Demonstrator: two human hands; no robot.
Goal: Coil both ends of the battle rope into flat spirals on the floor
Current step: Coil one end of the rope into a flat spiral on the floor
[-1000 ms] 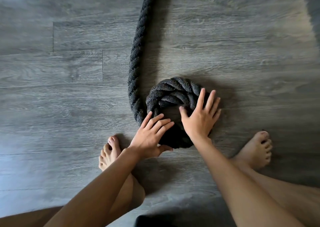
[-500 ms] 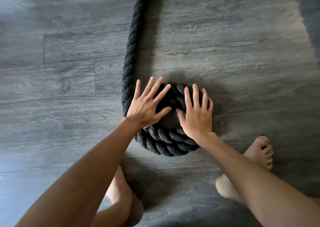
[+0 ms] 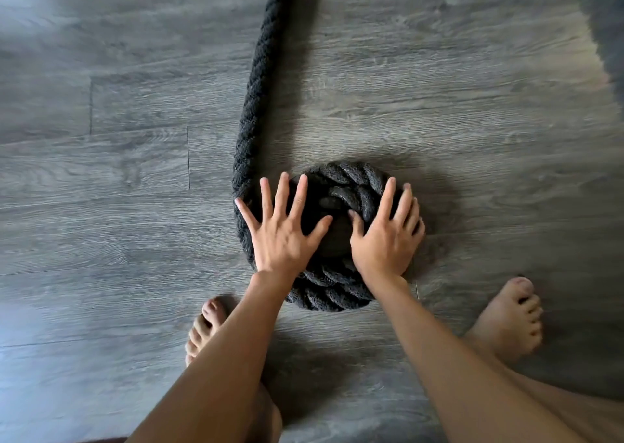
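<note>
A thick black battle rope [image 3: 256,85] runs down from the top of the view and curls into a small flat spiral [image 3: 341,186] on the grey wood floor. My left hand [image 3: 282,233] lies flat on the spiral's left half, fingers spread wide. My right hand [image 3: 388,236] presses on its right half, fingers apart and slightly curled over the outer turn. Neither hand grips the rope. The spiral's centre shows between the two thumbs; its near edge [image 3: 331,297] shows below my wrists.
My bare left foot [image 3: 206,328] and right foot [image 3: 506,317] stand on the floor on either side, close to the spiral's near edge. A dark shadow or mat edge [image 3: 607,20] sits at the top right. Grey plank floor [image 3: 101,206] surrounds the rope.
Both hands have shifted over the coil from its near side to flat on top, the left hand moving up and left. The spiral has turned and tightened against the straight run of rope.
</note>
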